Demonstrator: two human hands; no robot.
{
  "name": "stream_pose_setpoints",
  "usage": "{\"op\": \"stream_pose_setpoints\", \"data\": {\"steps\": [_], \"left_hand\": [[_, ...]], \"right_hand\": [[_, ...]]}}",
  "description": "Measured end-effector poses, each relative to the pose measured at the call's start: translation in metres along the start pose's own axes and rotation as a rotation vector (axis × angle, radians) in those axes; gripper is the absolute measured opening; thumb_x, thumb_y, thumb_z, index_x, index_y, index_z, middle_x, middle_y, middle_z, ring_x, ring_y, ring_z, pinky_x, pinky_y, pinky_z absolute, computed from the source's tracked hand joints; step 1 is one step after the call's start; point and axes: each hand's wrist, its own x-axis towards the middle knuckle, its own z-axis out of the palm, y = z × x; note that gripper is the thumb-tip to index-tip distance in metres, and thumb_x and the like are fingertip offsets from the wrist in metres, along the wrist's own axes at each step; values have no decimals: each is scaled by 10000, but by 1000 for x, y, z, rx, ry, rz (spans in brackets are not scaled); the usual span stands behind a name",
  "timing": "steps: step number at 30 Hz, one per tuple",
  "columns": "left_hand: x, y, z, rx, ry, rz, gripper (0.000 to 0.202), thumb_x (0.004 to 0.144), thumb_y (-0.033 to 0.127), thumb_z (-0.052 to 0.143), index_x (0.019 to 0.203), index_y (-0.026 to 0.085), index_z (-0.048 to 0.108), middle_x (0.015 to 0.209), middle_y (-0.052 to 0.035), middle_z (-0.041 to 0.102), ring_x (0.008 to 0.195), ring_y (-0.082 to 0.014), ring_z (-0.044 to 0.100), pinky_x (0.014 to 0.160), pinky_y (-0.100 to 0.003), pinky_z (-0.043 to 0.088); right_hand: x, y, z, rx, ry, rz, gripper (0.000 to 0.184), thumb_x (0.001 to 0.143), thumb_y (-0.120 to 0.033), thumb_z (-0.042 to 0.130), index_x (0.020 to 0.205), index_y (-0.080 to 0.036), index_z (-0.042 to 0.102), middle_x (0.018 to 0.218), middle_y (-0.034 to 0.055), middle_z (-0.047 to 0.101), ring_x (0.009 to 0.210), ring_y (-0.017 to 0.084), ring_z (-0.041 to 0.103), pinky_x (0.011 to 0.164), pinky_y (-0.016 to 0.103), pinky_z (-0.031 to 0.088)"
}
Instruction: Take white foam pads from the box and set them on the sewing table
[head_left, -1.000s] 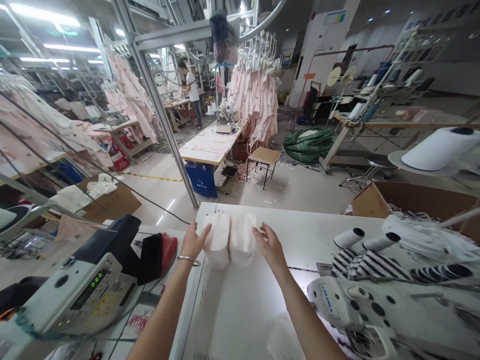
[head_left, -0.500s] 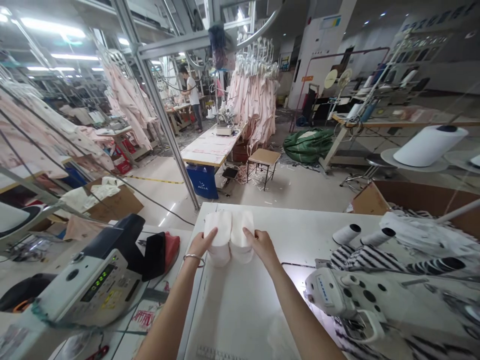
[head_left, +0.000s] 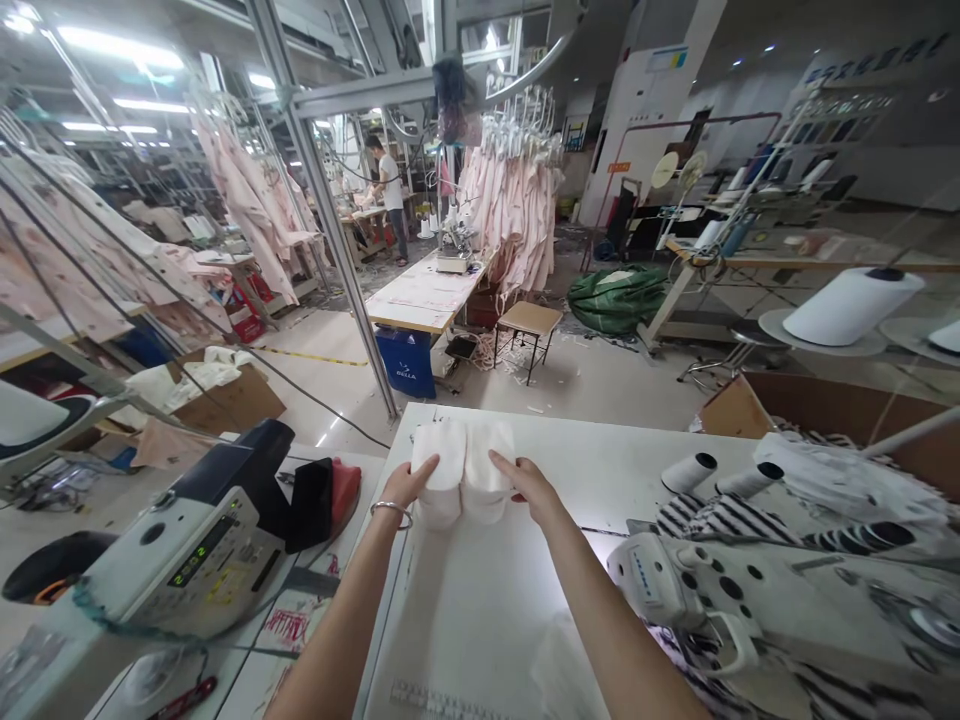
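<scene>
Item: two white stacks on a white table (head_left: pixel 637 450), side by side and touching, near the far edge.

Left stack (head_left: pixel 437 470): left hand (head_left: pixel 409 483) lay on its near side, fingers loosely spread over the top, not clamped around it. A bangle (head_left: pixel 391 511) sat on that wrist.

Right stack (head_left: pixel 486 470): right hand (head_left: pixel 529 485) rested against its near side, fingers flat and apart on the fabric (no closed grip visible).

Left of the table: a control box (head_left: pixel 187 565) with a lit green display, beside a black and red pouch (head_left: pixel 324 498).

Right of the table: a white sewing machine (head_left: pixel 720 600), striped cloth (head_left: pixel 712 520) behind it, two white spools (head_left: pixel 690 472) lying close together, and an open carton (head_left: pixel 847 410).

Beyond: a stool (head_left: pixel 527 320), a long bench (head_left: pixel 420 297), pink garments (head_left: pixel 517 200) hung on a rail, a green bundle (head_left: pixel 615 293) on the floor, and a person (head_left: pixel 388 195) standing at a far bench.
</scene>
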Motion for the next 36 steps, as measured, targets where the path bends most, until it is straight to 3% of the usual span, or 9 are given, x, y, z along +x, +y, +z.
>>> {"op": "stream_pose_setpoints", "data": {"steps": [14,20,23,26,31,36], "left_hand": [[-1,-4,0,-57,8,-16,390,886,488,539,971,113,607,958,-65,642,850,-165,620,784,-355,514],[-5,-1,-3,-123,-6,-28,404,882,493,542,1001,112,597,966,-66,629,825,-158,614,738,-330,524],[-6,-1,-4,-151,-11,-33,409,880,499,542,1004,112,597,958,-64,632,808,-153,615,723,-322,525],[-5,-1,-4,-168,-19,-33,404,876,499,548,982,113,603,959,-66,636,818,-153,616,726,-322,525],[-7,0,-4,-186,-26,-33,401,878,495,546,965,108,608,962,-68,639,830,-155,618,730,-318,523],[-8,3,-7,-175,-34,-39,399,872,492,558,977,110,607,972,-70,634,847,-159,613,731,-316,520]], "right_hand": [[-2,-7,13,199,-10,-13,311,906,-368,583,1122,-146,554,1061,58,587,893,168,593,776,361,526],[-3,-4,-11,405,7,-69,323,914,-362,574,1158,-153,544,1090,65,585,896,167,599,767,353,536],[3,7,-33,477,110,-98,352,936,-395,527,1203,-165,519,1143,75,568,928,173,595,780,358,535],[16,28,-44,453,223,-13,357,942,-409,512,1201,-162,515,1131,76,566,906,168,595,757,346,536],[36,65,-28,327,191,175,313,930,-382,542,1143,-154,543,1055,62,587,849,152,598,723,328,540],[41,73,-21,214,175,140,308,915,-380,568,1115,-146,562,1059,61,592,884,165,600,761,353,535]]}}
